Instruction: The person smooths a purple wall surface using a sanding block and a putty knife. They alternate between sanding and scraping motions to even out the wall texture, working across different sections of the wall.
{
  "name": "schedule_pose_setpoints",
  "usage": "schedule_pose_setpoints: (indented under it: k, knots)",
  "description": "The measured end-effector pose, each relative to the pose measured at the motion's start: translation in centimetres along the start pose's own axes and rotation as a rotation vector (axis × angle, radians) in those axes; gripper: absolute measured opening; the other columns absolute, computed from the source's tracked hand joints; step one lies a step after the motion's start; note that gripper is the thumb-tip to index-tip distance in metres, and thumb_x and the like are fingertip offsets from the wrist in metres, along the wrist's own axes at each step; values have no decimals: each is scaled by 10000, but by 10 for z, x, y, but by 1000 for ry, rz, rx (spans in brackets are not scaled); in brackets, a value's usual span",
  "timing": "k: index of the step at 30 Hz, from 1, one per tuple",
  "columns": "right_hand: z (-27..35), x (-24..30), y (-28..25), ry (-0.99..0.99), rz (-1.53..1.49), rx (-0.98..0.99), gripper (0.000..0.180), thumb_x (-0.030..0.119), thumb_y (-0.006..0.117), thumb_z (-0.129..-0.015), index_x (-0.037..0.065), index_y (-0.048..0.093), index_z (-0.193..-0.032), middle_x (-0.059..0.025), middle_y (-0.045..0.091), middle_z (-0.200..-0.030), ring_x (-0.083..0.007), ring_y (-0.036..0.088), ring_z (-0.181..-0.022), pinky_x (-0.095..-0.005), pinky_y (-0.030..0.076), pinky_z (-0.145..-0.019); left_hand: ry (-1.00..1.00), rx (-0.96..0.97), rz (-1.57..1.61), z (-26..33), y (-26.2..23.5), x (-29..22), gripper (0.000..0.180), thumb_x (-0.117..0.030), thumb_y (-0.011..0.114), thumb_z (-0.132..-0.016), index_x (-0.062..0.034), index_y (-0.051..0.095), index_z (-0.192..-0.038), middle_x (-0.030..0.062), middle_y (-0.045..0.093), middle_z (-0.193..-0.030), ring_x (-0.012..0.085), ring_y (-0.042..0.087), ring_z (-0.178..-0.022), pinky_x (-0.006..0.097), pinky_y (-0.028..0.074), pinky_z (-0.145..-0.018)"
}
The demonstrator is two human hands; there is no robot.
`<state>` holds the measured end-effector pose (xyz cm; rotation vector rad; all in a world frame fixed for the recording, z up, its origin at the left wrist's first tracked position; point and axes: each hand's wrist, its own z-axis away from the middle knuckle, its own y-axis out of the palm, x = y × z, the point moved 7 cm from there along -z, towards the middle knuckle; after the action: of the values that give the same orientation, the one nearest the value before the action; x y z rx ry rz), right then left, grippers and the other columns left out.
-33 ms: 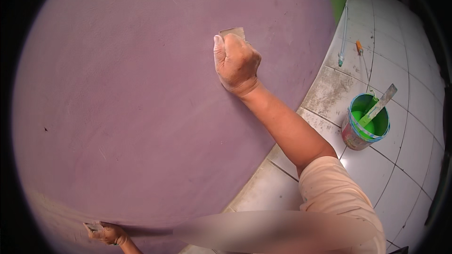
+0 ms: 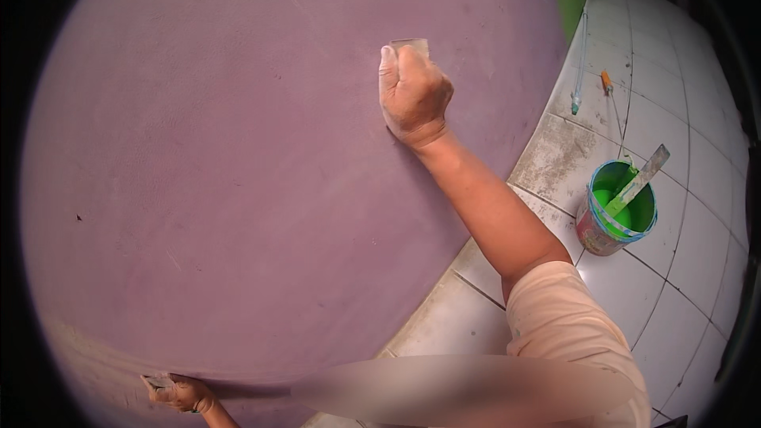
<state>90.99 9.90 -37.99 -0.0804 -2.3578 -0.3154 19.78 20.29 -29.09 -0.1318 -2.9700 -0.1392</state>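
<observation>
Gripping a tan sheet point(image 2: 413, 46), the right hand point(image 2: 417, 93) was curled tight at the purple wall point(image 2: 238, 190); a slackened hold could have dropped the sheet. Far below-left, the left hand point(image 2: 184, 395) was curled around a grey piece point(image 2: 162, 382). Below-right of the right hand stood a bucket point(image 2: 598, 230), its jutting flat stick point(image 2: 648, 173) perhaps in a swinging elbow's point(image 2: 539, 257) way.

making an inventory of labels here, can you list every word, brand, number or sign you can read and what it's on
None can be read.
Bucket: worn markings on its outer side, too small and blurred to read.
Flat beige piece in the right hand: no lettering visible.
Purple surface: only scuffs and specks, no lettering that I can make out.
</observation>
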Motion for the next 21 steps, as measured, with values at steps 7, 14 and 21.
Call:
schedule_pose_setpoints:
  k: [7,14,21]
  knots:
    - [-54,-204,-31,823,369,74,463,363,424,-1039,-1,710,-1029,-213,726,-1003,-393,702,-957,-468,533,-858,80,-57,-26,-5,5,-29,741,-655,392,-995,-19,482,-1366,147,588,-1268,318,638,-1067,406,564,-884]
    - [5,23,5,-30,53,167,403,348,532,-1025,90,515,-716,-115,626,-728,-271,634,-676,-418,501,-615,-25,-10,-18,4,5,-5,748,-658,420,-987,-24,510,-1374,173,586,-1261,353,621,-1112,447,533,-915]
    - [59,-254,-60,946,451,-88,456,368,387,-1062,6,628,-923,-187,719,-929,-365,695,-858,-491,517,-794,121,-92,-82,-12,4,-42,668,-608,417,-1011,-24,496,-1325,134,602,-1171,305,681,-917,364,606,-728]
